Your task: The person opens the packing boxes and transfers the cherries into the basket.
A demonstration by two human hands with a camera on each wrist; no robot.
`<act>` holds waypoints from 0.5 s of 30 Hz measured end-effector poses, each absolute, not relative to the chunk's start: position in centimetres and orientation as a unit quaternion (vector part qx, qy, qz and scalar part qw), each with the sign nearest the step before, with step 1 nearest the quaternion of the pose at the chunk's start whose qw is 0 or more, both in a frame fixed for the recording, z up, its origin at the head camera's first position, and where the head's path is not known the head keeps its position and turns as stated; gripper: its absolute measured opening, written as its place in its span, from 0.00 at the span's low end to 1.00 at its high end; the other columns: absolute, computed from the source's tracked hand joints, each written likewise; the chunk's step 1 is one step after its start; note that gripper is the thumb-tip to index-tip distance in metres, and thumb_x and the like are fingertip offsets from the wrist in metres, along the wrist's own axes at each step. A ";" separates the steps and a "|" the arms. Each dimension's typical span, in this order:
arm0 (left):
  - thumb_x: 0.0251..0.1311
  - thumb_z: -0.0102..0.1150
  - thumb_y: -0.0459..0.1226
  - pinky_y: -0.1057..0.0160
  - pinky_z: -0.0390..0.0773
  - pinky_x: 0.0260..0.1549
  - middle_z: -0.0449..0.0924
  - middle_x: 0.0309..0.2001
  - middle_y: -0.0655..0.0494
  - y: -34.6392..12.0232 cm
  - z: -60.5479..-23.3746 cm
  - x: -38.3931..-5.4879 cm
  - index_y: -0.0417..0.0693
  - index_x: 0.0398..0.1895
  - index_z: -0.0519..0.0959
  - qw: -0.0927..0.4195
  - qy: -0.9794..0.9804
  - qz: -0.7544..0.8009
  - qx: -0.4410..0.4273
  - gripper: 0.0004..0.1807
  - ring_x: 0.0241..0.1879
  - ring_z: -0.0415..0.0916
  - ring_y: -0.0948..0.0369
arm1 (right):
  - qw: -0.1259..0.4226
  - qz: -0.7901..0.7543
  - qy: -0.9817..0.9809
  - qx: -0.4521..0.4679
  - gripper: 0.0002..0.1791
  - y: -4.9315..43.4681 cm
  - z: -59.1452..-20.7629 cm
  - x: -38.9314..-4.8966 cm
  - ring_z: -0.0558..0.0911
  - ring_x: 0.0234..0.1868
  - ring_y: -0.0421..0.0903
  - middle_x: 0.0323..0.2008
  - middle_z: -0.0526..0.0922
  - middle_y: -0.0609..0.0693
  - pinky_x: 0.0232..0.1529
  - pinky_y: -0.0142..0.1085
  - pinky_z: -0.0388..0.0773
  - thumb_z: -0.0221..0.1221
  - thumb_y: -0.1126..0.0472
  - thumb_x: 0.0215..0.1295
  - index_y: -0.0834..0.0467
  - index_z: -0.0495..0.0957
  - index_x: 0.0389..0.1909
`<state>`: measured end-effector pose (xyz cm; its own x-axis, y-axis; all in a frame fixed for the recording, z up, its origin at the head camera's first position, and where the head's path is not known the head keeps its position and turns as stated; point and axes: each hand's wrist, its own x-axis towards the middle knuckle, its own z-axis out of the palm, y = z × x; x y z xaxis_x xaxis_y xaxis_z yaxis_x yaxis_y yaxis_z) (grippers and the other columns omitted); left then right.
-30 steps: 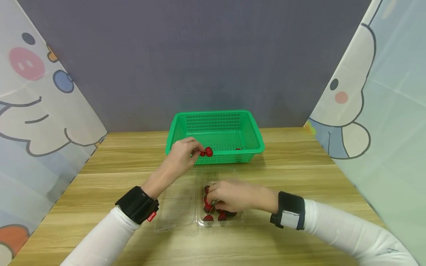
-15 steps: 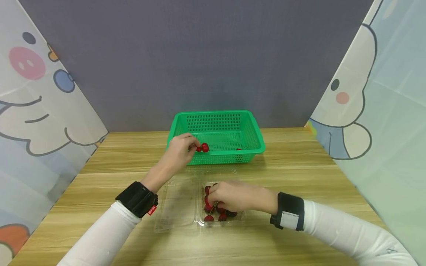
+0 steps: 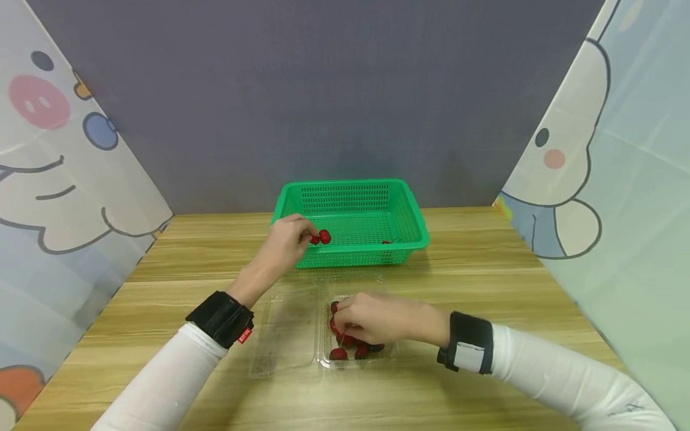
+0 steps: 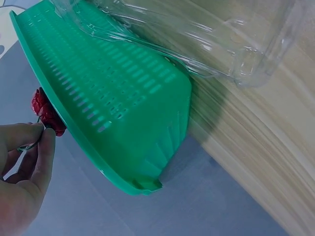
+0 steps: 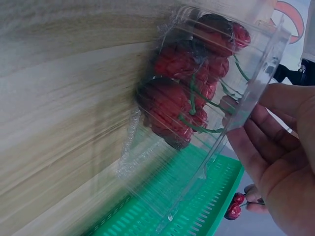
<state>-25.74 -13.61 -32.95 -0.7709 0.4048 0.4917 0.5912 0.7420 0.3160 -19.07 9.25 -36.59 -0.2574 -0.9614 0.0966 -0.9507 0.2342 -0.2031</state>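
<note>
My left hand (image 3: 284, 240) pinches the green stem of a pair of red cherries (image 3: 324, 236) between thumb and finger, over the left front of the green basket (image 3: 353, 246). In the left wrist view, these cherries (image 4: 50, 117) hang just past the basket's rim. My right hand (image 3: 377, 317) reaches into a clear plastic box (image 3: 323, 353) of dark red cherries (image 3: 338, 354). Its fingertips meet at the green stems (image 5: 206, 101) in the right wrist view, seen partly through the box wall; the hand covers part of the box from above.
The box's clear lid (image 3: 286, 332) lies folded out to the left on the wooden table (image 3: 469, 269). Another cherry (image 3: 386, 242) sits in the basket near its front right. A grey panel (image 3: 345, 102) stands behind, with printed cloth (image 3: 631, 155) at both sides.
My left hand has moved left and slightly farther away, carrying the pair of cherries from the basket's front rim to over its inside. The right hand has stayed at the box, its fingers shifting slightly.
</note>
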 end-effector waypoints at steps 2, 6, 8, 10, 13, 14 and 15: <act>0.61 0.59 0.22 0.68 0.76 0.32 0.79 0.36 0.53 -13.7 -33.0 -25.8 0.40 0.36 0.85 0.193 -0.916 -0.231 -0.264 0.08 0.36 0.79 0.57 | 0.028 -0.119 0.782 -0.611 0.05 9.3 -36.6 -19.1 0.75 0.32 0.30 0.32 0.75 0.39 0.35 0.13 0.64 0.63 0.67 0.66 0.53 0.81 0.33; 0.62 0.60 0.23 0.68 0.76 0.32 0.79 0.37 0.52 -14.0 -33.0 -25.9 0.40 0.37 0.84 0.184 -0.921 -0.227 -0.256 0.07 0.37 0.79 0.56 | 0.041 -0.137 0.780 -0.610 0.04 9.5 -36.6 -19.1 0.75 0.35 0.29 0.34 0.76 0.39 0.37 0.12 0.65 0.63 0.67 0.65 0.53 0.82 0.34; 0.63 0.60 0.24 0.67 0.77 0.33 0.79 0.37 0.51 -14.0 -33.0 -25.9 0.40 0.38 0.84 0.178 -0.924 -0.226 -0.253 0.07 0.37 0.79 0.56 | 0.049 -0.146 0.778 -0.609 0.04 9.5 -36.6 -19.2 0.76 0.36 0.30 0.34 0.77 0.39 0.38 0.13 0.65 0.64 0.67 0.65 0.54 0.82 0.35; 0.63 0.59 0.23 0.67 0.77 0.34 0.79 0.38 0.50 -14.1 -33.0 -26.0 0.39 0.39 0.84 0.172 -0.926 -0.225 -0.251 0.07 0.38 0.79 0.55 | 0.052 -0.153 0.775 -0.611 0.04 9.6 -36.6 -19.2 0.77 0.37 0.30 0.35 0.78 0.39 0.39 0.13 0.66 0.66 0.66 0.64 0.54 0.83 0.34; 0.64 0.58 0.23 0.66 0.77 0.35 0.79 0.38 0.49 -14.1 -33.1 -26.1 0.38 0.40 0.84 0.165 -0.930 -0.219 -0.244 0.08 0.40 0.79 0.54 | 0.053 -0.165 0.769 -0.615 0.04 9.5 -36.6 -19.2 0.78 0.36 0.31 0.34 0.78 0.39 0.39 0.14 0.67 0.67 0.65 0.63 0.54 0.83 0.33; 0.64 0.58 0.23 0.65 0.77 0.35 0.78 0.38 0.48 -14.2 -33.2 -26.1 0.37 0.40 0.84 0.165 -0.931 -0.218 -0.243 0.08 0.40 0.79 0.54 | 0.051 -0.168 0.767 -0.617 0.04 9.5 -36.6 -19.2 0.78 0.36 0.30 0.33 0.78 0.39 0.38 0.14 0.67 0.67 0.65 0.62 0.53 0.83 0.33; 0.64 0.58 0.23 0.65 0.78 0.35 0.78 0.38 0.48 -14.2 -33.2 -26.1 0.37 0.40 0.84 0.164 -0.932 -0.217 -0.241 0.08 0.40 0.79 0.53 | 0.050 -0.171 0.766 -0.618 0.04 9.5 -36.6 -19.2 0.77 0.35 0.30 0.33 0.78 0.39 0.38 0.14 0.67 0.67 0.65 0.62 0.53 0.83 0.32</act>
<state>-26.11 -14.18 -33.21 -0.8304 0.3781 0.4093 0.5198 0.7901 0.3249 -19.20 9.50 -36.59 -0.2310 -0.9636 0.1349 -0.9296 0.1776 -0.3229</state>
